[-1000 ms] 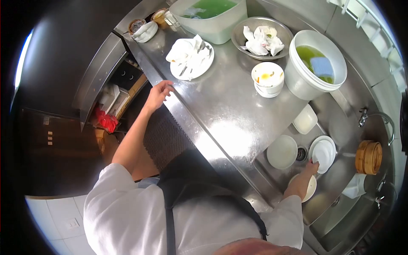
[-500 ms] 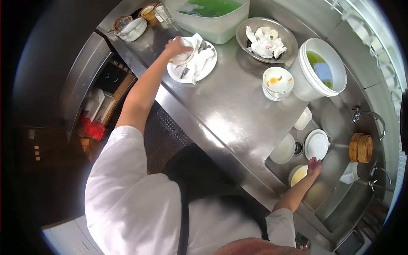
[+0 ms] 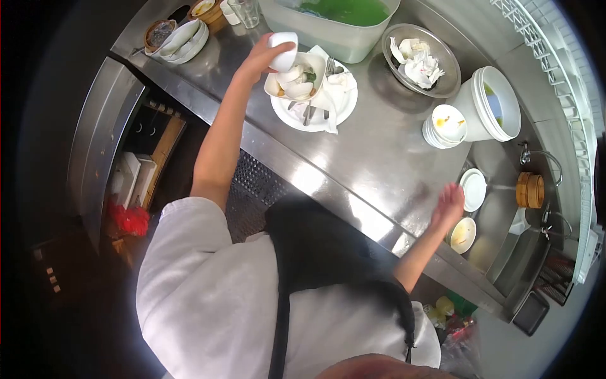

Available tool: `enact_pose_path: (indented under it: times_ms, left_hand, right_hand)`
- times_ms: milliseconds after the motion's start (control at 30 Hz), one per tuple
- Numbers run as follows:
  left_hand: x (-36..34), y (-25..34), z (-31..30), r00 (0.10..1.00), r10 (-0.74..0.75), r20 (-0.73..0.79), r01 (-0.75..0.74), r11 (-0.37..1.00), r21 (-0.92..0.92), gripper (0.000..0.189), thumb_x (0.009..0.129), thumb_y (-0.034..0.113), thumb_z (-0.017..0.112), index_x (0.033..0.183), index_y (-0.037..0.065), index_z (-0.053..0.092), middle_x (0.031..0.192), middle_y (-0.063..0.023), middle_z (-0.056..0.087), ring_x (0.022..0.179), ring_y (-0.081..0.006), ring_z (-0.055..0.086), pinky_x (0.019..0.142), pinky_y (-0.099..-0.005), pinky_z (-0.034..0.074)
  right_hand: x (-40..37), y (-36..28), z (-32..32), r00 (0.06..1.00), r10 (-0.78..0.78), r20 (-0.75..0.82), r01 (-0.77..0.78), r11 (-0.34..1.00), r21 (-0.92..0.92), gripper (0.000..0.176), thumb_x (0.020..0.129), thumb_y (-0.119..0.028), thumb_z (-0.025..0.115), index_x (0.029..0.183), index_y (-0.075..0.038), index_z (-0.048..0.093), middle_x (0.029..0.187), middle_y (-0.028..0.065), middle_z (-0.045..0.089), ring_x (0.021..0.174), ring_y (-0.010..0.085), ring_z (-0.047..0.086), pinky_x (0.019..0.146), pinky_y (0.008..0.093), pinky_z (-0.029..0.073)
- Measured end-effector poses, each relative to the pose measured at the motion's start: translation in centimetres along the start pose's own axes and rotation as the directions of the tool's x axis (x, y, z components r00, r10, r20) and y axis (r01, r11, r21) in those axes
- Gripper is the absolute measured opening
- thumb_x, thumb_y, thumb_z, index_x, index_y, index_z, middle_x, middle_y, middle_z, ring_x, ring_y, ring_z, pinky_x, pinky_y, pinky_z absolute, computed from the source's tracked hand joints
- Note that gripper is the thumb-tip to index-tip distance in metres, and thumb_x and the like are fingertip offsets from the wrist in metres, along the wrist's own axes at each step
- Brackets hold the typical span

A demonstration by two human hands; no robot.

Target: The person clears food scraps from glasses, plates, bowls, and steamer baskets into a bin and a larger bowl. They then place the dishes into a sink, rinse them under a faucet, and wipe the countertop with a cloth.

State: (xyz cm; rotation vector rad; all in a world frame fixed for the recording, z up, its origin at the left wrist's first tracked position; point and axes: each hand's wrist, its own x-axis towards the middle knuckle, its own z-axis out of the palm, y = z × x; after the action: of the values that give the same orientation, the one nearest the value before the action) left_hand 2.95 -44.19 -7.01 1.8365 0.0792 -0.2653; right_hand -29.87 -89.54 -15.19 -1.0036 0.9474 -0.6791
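My left hand [image 3: 259,58] grips a small white cup [image 3: 284,59], tipped over a squarish white bowl [image 3: 315,63]. Small white dishes and some green scraps lie in that bowl. It rests on a white plate [image 3: 347,108] together with crumpled napkins [image 3: 336,96] and metal cutlery [image 3: 308,114]. Over the sink's near-left edge is my right hand [image 3: 447,203], its fingers loosely extended and nothing seen in it. Close to it are a white plate [image 3: 473,191] and a stained bowl [image 3: 464,235] in the sink.
A steel colander [image 3: 394,85] holds used napkins. Beyond the stacked bowls [image 3: 435,136] stands a white bucket [image 3: 470,104]. A tub of green liquid [image 3: 344,16] sits at the back, more dishes [image 3: 189,50] at far left. A bamboo steamer [image 3: 530,191] stands by the taps.
My left hand has lifted the small white cup off the dishes, uncovering the squarish bowl's contents. My right hand has moved back from the sink's middle. The camera view has shifted.
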Motion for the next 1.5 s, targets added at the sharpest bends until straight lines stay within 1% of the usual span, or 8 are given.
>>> enact_pose_path:
  times_ms: [200, 300, 467, 633, 667, 700, 867, 1500]
  left_hand:
    - [-2.7, -1.1, 1.0, 0.967, 0.246, 0.067, -0.123, 0.680, -0.723, 0.063, 0.084, 0.030, 0.065, 0.134, 0.008, 0.034, 0.118, -0.0109, 0.052, 0.107, -0.0239, 0.057, 0.085, -0.0425, 0.052]
    - [-8.2, -0.4, 6.1, 0.953, 0.284, 0.106, -0.149, 0.744, -0.651, 0.068, 0.081, 0.025, 0.068, 0.136, 0.008, 0.032, 0.123, -0.0115, 0.047, 0.111, -0.0229, 0.050, 0.091, -0.0377, 0.046]
    - [-13.5, -1.8, 9.6, 0.863, 0.433, 0.262, -0.275, 0.836, -0.475, 0.079, 0.076, 0.030, 0.072, 0.138, 0.007, 0.029, 0.129, -0.0137, 0.041, 0.118, -0.0236, 0.042, 0.100, -0.0378, 0.034]
    - [-7.9, -3.3, 6.8, 0.833, 0.463, 0.304, -0.422, 0.886, -0.194, 0.046, 0.081, 0.025, 0.066, 0.124, 0.011, 0.053, 0.122, -0.0053, 0.053, 0.118, -0.0260, 0.045, 0.097, -0.0393, 0.038]
    - [-2.8, -2.2, 4.2, 0.696, 0.666, 0.268, -0.711, 0.591, 0.380, 0.034, 0.081, 0.015, 0.063, 0.114, 0.010, 0.059, 0.120, -0.0096, 0.055, 0.112, -0.0297, 0.050, 0.096, -0.0388, 0.040]
    - [-1.8, -1.2, 3.5, 0.760, 0.574, 0.304, -0.615, 0.485, 0.621, 0.036, 0.076, 0.016, 0.066, 0.111, 0.010, 0.061, 0.115, -0.0100, 0.057, 0.109, -0.0322, 0.051, 0.093, -0.0390, 0.042]
    - [4.3, -2.2, 5.3, 0.759, 0.047, 0.650, -0.644, 0.208, 0.737, 0.040, 0.073, 0.021, 0.069, 0.110, 0.009, 0.058, 0.104, -0.0170, 0.058, 0.098, -0.0334, 0.059, 0.082, -0.0414, 0.048]
    - [4.6, -5.5, 5.3, 0.612, 0.441, 0.657, -0.784, 0.227, 0.578, 0.034, 0.079, 0.002, 0.059, 0.111, 0.013, 0.053, 0.102, -0.0178, 0.055, 0.087, -0.0370, 0.060, 0.076, -0.0439, 0.049]
  right_hand:
    - [-12.6, 1.1, 19.5, 0.731, 0.204, 0.651, -0.024, 0.961, -0.275, 0.032, 0.095, -0.028, 0.051, 0.115, -0.004, 0.054, 0.089, 0.0092, 0.063, 0.070, 0.0137, 0.059, 0.060, 0.0257, 0.048]
    - [-16.7, 1.8, 24.6, 0.489, 0.399, 0.776, -0.206, 0.917, -0.342, 0.039, 0.098, -0.033, 0.042, 0.121, -0.001, 0.048, 0.088, 0.0112, 0.062, 0.063, 0.0145, 0.058, 0.055, 0.0252, 0.047]
    - [-17.4, 5.1, 23.1, 0.568, 0.430, 0.702, -0.319, 0.901, -0.294, 0.029, 0.094, -0.018, 0.043, 0.115, 0.001, 0.049, 0.080, 0.0094, 0.060, 0.061, 0.0145, 0.058, 0.052, 0.0248, 0.048]
    - [-15.1, 6.9, 16.4, 0.785, 0.357, 0.506, -0.177, 0.912, -0.369, 0.030, 0.091, -0.011, 0.048, 0.118, 0.001, 0.048, 0.090, 0.0133, 0.062, 0.064, 0.0151, 0.060, 0.054, 0.0259, 0.050]
    - [-14.9, 7.1, 14.4, 0.845, 0.308, 0.437, -0.114, 0.903, -0.415, 0.031, 0.091, -0.011, 0.049, 0.119, 0.001, 0.048, 0.092, 0.0139, 0.063, 0.064, 0.0151, 0.060, 0.054, 0.0260, 0.051]
    - [-14.3, 7.3, 12.8, 0.859, 0.294, 0.419, -0.105, 0.903, -0.417, 0.031, 0.091, -0.012, 0.050, 0.120, 0.001, 0.047, 0.092, 0.0141, 0.062, 0.064, 0.0154, 0.061, 0.054, 0.0262, 0.051]
    - [-13.0, 6.5, 8.4, 0.939, 0.143, 0.313, 0.015, 0.891, -0.454, 0.032, 0.092, -0.011, 0.048, 0.120, 0.004, 0.049, 0.094, 0.0148, 0.063, 0.071, 0.0166, 0.061, 0.054, 0.0260, 0.050]
    - [-11.8, 7.6, 4.9, 0.983, 0.093, 0.155, -0.034, 0.938, -0.346, 0.038, 0.091, -0.014, 0.055, 0.123, 0.003, 0.045, 0.098, 0.0171, 0.062, 0.071, 0.0182, 0.062, 0.056, 0.0270, 0.052]
